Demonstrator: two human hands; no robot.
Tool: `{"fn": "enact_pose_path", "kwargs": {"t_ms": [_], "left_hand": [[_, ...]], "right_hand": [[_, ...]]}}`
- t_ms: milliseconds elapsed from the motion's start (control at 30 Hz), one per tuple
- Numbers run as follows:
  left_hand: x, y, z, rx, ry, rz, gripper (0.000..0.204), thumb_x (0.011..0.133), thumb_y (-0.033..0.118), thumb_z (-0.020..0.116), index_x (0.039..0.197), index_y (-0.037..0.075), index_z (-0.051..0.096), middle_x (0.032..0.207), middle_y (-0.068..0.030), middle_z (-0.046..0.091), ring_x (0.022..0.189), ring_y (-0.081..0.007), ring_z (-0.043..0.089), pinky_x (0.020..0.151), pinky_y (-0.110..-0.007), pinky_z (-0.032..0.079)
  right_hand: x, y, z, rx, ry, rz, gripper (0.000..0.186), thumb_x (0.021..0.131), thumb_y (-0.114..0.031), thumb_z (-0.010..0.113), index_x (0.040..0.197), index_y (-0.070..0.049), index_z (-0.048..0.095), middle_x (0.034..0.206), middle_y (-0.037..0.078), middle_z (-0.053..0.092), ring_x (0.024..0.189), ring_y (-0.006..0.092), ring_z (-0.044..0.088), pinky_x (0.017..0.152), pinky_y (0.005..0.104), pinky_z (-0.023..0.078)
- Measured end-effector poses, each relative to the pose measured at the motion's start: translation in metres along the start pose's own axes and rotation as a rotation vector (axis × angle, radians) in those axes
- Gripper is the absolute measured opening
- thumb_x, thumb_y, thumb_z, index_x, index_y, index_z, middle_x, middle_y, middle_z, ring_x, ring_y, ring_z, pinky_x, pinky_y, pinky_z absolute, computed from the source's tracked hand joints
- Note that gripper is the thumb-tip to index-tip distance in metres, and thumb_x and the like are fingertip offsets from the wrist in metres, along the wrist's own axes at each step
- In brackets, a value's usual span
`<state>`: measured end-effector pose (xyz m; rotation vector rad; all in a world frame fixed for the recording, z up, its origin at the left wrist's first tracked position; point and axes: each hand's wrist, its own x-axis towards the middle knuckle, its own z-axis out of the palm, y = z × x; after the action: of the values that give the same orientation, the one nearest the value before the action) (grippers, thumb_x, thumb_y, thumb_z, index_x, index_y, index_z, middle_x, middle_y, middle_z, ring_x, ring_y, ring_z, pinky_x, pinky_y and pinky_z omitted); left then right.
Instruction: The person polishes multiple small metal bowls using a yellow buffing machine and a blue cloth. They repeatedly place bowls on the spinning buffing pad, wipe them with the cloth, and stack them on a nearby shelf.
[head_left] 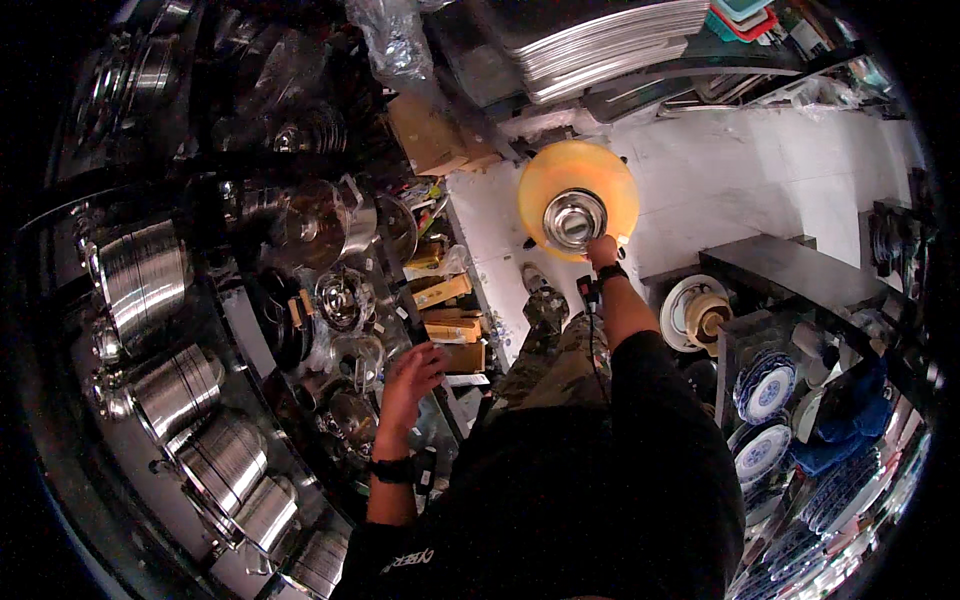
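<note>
My right hand is closed at the near right rim of a shiny round steel bowl. The bowl is over a round orange-yellow disc, like a stool seat, with dark feet at its edge; whether it rests on it I cannot tell. My left hand holds nothing, fingers apart and slightly curled, beside a shelf of steel cookware and some small cardboard boxes.
Shelves of stacked steel pots line my left. Blue-patterned plates and a white dish sit on the right shelving. Metal trays are stacked at the top, near cardboard. Tiled floor lies ahead.
</note>
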<state>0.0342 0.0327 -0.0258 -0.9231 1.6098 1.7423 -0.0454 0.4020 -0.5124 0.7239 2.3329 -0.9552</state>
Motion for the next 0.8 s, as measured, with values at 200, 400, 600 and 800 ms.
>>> {"fn": "enact_pose_path", "kwargs": {"t_ms": [200, 400, 600, 800], "left_hand": [[-0.005, 0.0, 0.003, -0.042, 0.003, 0.016, 0.041, 0.098, 0.031, 0.05, 0.129, 0.004, 0.052, 0.123, -0.0105, 0.06, 0.11, -0.0211, 0.06, 0.089, -0.033, 0.048], [-0.018, 0.007, 0.025, -0.092, -0.086, 0.096, 0.037, 0.099, 0.027, 0.048, 0.128, 0.004, 0.052, 0.123, -0.0104, 0.06, 0.108, -0.0216, 0.061, 0.086, -0.033, 0.05], [-0.002, 0.055, 0.105, 0.146, -0.335, 0.168, 0.045, 0.098, 0.03, 0.051, 0.136, 0.006, 0.045, 0.131, -0.0141, 0.053, 0.114, -0.0253, 0.056, 0.091, -0.036, 0.048], [-0.01, 0.065, 0.228, 0.114, -0.617, 0.185, 0.055, 0.097, 0.036, 0.049, 0.141, 0.005, 0.036, 0.134, -0.0138, 0.05, 0.12, -0.026, 0.053, 0.098, -0.041, 0.044]], "right_hand": [[-0.006, -0.001, -0.017, -0.519, 0.265, -0.432, 0.02, 0.073, -0.03, 0.071, 0.073, -0.01, 0.068, 0.068, 0.007, 0.068, 0.063, 0.0224, 0.066, 0.058, 0.0379, 0.05], [-0.113, -0.062, -0.128, -0.062, 0.058, -0.248, 0.024, 0.085, -0.019, 0.063, 0.094, 0.002, 0.058, 0.068, 0.01, 0.063, 0.06, 0.0201, 0.065, 0.048, 0.0347, 0.051], [-0.204, -0.049, -0.217, 0.968, -0.224, -0.139, 0.032, 0.087, -0.013, 0.061, 0.112, 0.006, 0.054, 0.096, 0.014, 0.065, 0.079, 0.0201, 0.067, 0.065, 0.0338, 0.058], [-0.363, -0.118, -0.347, 0.876, -0.158, -0.322, 0.037, 0.09, -0.013, 0.059, 0.123, 0.001, 0.052, 0.104, 0.011, 0.063, 0.081, 0.0166, 0.064, 0.067, 0.0303, 0.057]]}}
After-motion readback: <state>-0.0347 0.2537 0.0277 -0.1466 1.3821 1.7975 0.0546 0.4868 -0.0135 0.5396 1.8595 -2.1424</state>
